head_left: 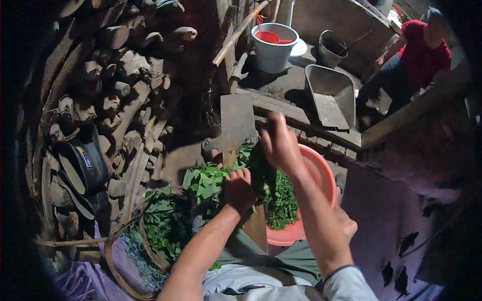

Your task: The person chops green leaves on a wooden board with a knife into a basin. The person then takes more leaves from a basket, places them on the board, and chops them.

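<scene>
My left hand (pixel 240 190) is closed over a bunch of green leaves (pixel 208 181), pressing them onto a narrow wooden board (pixel 237 118) that runs away from me between my legs. My right hand (pixel 278 143) is raised above the board, just right of the leaves, with its fingers curled. What it grips is lost in the dark beneath it. Below my right forearm, finely cut greens (pixel 282 203) lie in a pink basin (pixel 321 168). The forearm covers part of the basin.
A basket (pixel 111 256) of leafy greens stands at my left, beside stacked firewood (pixel 133 110) and dark boots (pixel 85 160). Beyond are a grey bucket (pixel 273 57) with a red scoop, a metal dustpan-shaped container (pixel 331 95) and a smaller pail (pixel 331 50). A person in red (pixel 427 55) sits far right.
</scene>
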Demonstrator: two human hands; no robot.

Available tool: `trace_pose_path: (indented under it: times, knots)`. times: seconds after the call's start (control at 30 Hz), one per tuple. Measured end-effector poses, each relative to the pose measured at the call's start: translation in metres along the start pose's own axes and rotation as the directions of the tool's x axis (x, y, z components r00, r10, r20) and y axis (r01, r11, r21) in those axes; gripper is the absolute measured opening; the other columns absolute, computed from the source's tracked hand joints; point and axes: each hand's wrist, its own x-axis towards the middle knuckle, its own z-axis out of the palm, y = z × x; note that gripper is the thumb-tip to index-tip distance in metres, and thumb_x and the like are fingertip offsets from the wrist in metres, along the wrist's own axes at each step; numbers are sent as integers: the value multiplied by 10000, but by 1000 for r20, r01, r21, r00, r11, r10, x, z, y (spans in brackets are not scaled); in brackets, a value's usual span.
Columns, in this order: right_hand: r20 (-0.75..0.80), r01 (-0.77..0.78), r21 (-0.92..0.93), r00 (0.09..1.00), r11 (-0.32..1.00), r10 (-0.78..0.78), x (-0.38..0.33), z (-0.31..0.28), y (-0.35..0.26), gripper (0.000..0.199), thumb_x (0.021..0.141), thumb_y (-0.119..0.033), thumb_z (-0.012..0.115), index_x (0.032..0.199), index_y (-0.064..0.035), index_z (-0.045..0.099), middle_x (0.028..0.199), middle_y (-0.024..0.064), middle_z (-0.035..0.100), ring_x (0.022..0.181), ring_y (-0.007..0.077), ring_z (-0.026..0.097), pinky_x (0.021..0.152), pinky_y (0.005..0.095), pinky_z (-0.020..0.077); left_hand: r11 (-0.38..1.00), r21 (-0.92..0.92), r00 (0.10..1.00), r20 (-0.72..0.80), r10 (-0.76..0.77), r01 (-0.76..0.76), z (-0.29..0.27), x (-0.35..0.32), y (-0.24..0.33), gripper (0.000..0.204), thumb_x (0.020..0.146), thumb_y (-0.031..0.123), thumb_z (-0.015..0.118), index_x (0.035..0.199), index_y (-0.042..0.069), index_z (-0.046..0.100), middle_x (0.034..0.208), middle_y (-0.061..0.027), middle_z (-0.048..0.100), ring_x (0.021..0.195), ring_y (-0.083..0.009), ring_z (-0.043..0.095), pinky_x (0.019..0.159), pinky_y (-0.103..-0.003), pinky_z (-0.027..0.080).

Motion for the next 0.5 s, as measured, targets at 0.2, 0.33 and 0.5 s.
trace_pose_path:
  times: [0.2, 0.33, 0.5]
  knots:
    - [-51, 44, 15, 998, 999, -43, -130, 20, 11, 408, 856, 12, 649, 1217, -53, 468, 975, 210, 620, 740, 350, 662, 654, 416, 534, 997, 70, 999, 15, -47, 46, 4, 8, 12, 602, 706, 292, 710, 1196, 7, 507, 1042, -138, 578, 975, -260, 567, 842, -396, 446]
    - [14, 39, -34, 999, 999, -38, -21, -1, 8, 330, 907, -58, 615, 1189, -27, 447, 869, 220, 623, 762, 396, 656, 654, 429, 530, 995, -67, 992, -101, -81, 74, -1, -7, 7, 760, 668, 382, 783, 1243, -3, 470, 1071, -144, 557, 988, -276, 560, 834, -422, 452]
    - [133, -51, -87, 989, 995, 62, 67, -18, 17, 348, 919, -132, 609, 1180, -14, 410, 890, 309, 638, 851, 490, 642, 696, 518, 502, 995, -37, 989, -119, 93, -98, 2, -15, 16, 965, 568, 396, 863, 1318, -32, 430, 1119, -169, 555, 1028, -299, 552, 880, -465, 448]
